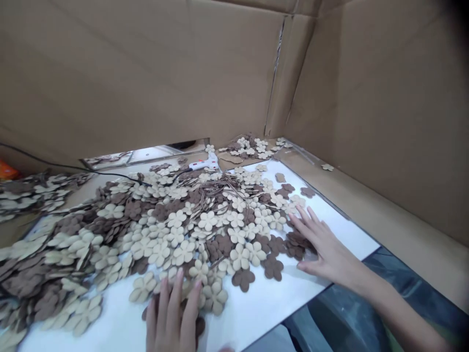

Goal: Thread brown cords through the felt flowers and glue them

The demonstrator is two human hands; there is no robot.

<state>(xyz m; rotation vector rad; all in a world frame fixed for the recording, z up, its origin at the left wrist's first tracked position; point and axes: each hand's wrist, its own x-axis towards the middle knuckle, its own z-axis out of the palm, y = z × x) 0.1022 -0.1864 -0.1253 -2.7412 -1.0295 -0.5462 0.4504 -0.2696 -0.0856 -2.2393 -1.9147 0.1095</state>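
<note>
A wide heap of flower-shaped cutouts, cream ones [208, 221] and brown ones [243, 279], is spread over a white board [238, 318]. Low in the view, my left hand [171, 318] lies over a few brown and cream flowers with its fingers stretched out. My right hand [322, 244] rests at the heap's right side, fingers spread and thumb apart, against a small cluster of brown flowers [296, 245]. Neither hand is closed round a flower. Thin brown cord [220, 190] lies loosely coiled on top of the heap.
A white glue gun [204, 163] lies behind the heap, its black cable [73, 166] running left. Cardboard walls [146, 73] stand at the back and right. More flowers [249, 145] are piled in the far corner. An orange object [8, 171] sits at the left edge.
</note>
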